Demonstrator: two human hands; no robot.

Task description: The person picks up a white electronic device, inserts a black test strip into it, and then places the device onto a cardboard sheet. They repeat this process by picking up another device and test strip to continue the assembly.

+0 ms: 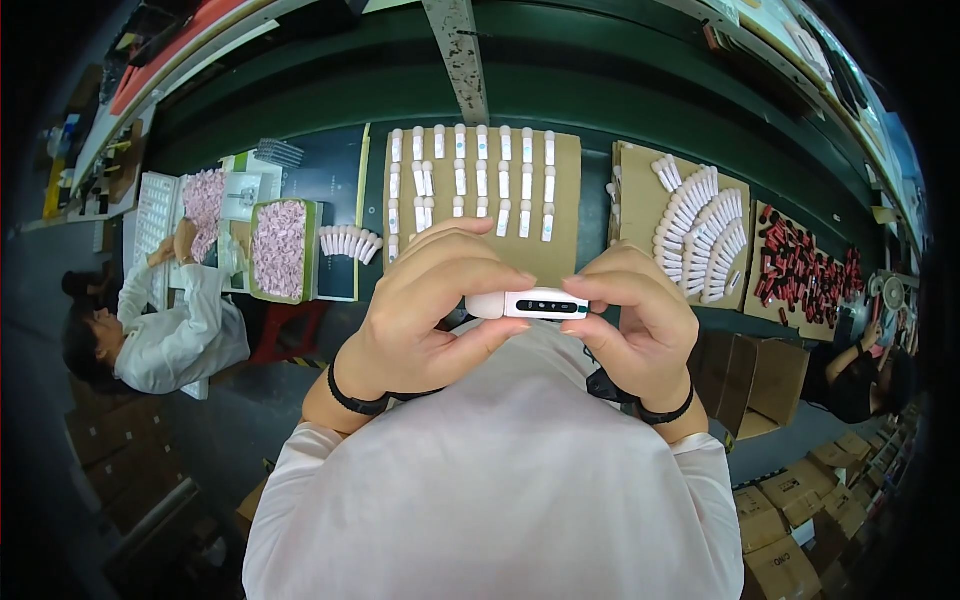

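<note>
Both hands meet close under the camera: the left hand [430,300] and right hand [640,325] each pinch an end of a small white device [528,304] with a dark oblong window, held level above the cardboard sheet [565,200]. Rows of white tubes [480,178] lie on that sheet, beyond the device.

Bright, even overhead light fills the middle of the view — soft, nearly shadowless on the cardboard sheet [482,200] and the desk [560,100]. The hands [540,310] are well lit and sharp, with only a faint shadow beneath them on the pale shirt [500,480]. Heavy fisheye distortion bends the desk's straight edges into arcs, and the corners fall to black vignette. Toward the rim, the stacked cartons [800,520] and the dim floor [120,470] turn darker and softer — detail smears there.
</note>
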